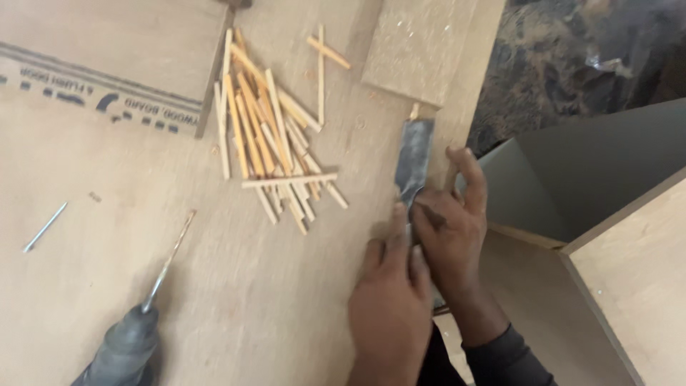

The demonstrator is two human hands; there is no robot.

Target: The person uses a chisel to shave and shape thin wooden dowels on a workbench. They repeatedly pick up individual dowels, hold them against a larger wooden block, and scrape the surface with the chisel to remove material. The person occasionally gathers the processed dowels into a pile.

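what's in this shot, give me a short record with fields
surface: plywood board
left hand: fingers on the chisel handle
right hand: over the chisel near its blade
chisel: flat metal blade, tip at a small wood piece
wooden sticks: loose pile, apart from the hands
drill: lying at lower left, bit pointing up
nail: far left

I am in a woodworking workshop: my tabletop (pixel 143 236) is a bare plywood sheet, and a pile of thin wooden sticks (pixel 268 136) lies on it. A power drill (pixel 132 336) with a long bit rests at the near left, a loose nail (pixel 44 227) lies farther left, and a flat metal chisel blade (pixel 414 159) sits by the edge. Unfinished cabinet panels (pixel 629 271) stand to my right.
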